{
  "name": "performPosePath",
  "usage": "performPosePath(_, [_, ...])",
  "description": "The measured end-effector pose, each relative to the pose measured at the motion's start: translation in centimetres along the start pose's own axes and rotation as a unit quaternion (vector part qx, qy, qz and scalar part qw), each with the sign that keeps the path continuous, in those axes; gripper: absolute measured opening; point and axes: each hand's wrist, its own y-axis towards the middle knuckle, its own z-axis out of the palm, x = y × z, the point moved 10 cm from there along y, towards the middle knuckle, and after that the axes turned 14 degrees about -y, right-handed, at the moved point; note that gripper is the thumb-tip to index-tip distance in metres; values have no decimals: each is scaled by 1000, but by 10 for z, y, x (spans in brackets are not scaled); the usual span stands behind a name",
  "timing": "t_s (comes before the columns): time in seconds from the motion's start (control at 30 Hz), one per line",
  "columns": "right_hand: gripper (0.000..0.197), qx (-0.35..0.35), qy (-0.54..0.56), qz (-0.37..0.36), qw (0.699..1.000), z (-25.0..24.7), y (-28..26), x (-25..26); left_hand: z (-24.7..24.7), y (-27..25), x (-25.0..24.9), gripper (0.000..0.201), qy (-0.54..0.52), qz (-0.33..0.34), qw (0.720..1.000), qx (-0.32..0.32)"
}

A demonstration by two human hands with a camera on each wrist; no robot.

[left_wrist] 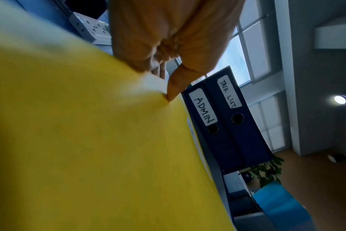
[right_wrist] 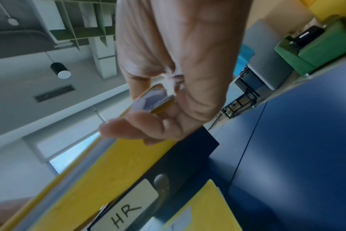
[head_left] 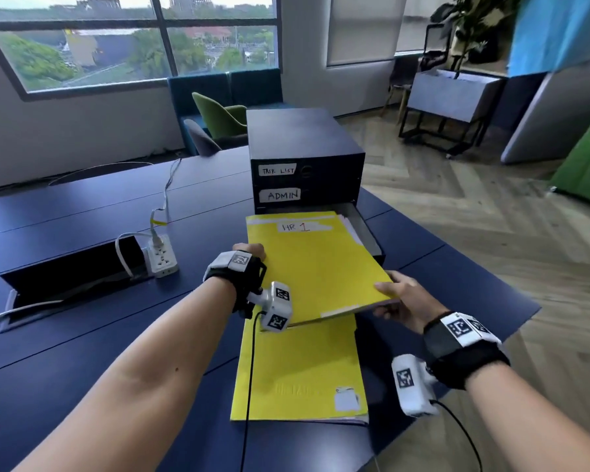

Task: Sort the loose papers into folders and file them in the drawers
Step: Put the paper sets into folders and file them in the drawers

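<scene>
- The left hand pinches the left edge of the yellow folder marked HR 1; the right hand grips its near right corner, thumb on top, so the loaded folder stays flat.
- Its far end sits over the open bottom drawer of the cabinet, likely ready to slide in.
- A second folder waits on the bench, nearer the person.

An office: a long dark blue counter carries a cabinet of labelled drawers at 12 o'clock and a power strip at 10. Lounge chairs sit beneath a big window at 11; a potted plant at 2.
</scene>
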Motion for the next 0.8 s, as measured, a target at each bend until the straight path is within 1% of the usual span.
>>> performPosePath(0.03, [23,-5,17,0,1000,-4,1,1,4,-1,-2,42,10,-6,1000,10])
performPosePath(0.07, [21,-15,33,0,999,-8,2,3,8,0,-1,41,18,-26,999,15])
performPosePath(0.1, [19,-30,50,2,998,-13,5,4,9,1,-3,41,-16,-40,999,7])
performPosePath(0.13, [17,-46,65,4,997,-18,8,6,14,2,-6,41,4,-41,999,18])
performPosePath(0.17, [16,-62,79,5,995,-23,12,8,20,4,-5,41,-2,-55,998,29])
performPosePath(0.2, [14,-76,92,7,993,-27,16,10,28,3,-8,41,10,-53,997,53])
performPosePath(0.23, [13,-87,102,7,991,-31,21,12,36,3,-12,42,24,-33,995,85])
performPosePath(0.27, [13,-98,111,11,989,-35,26,13,40,2,-11,40,-4,-51,994,97])
performPosePath(0.33, [17,-118,123,23,985,-39,40,15,40,2,-9,26,-42,-95,989,108])
performPosePath(0.37, [15,-127,128,27,983,-41,47,16,40,3,-9,22,-58,-109,986,111])
performPosePath(0.4, [14,-134,128,32,982,-42,54,17,40,3,-12,25,-67,-114,985,109])
performPosePath(0.5, [16,-147,118,45,981,-40,76,23,41,19,-17,48,-17,-83,988,126])
performPosePath(0.53, [19,-152,108,49,981,-40,83,25,43,21,-17,51,-14,-86,987,137])
performPosePath(0.6, [19,-162,90,64,981,-40,98,29,40,22,-20,49,-9,-76,987,138])
performPosePath(0.7, [11,-177,54,89,979,-39,115,36,38,18,-26,40,49,-50,986,151])
performPosePath(0.77, [25,-182,33,99,978,-39,125,39,40,15,-28,32,125,-33,977,169])
performPosePath(0.8, [30,-181,22,104,978,-37,129,42,40,15,-30,36,158,-20,972,174])
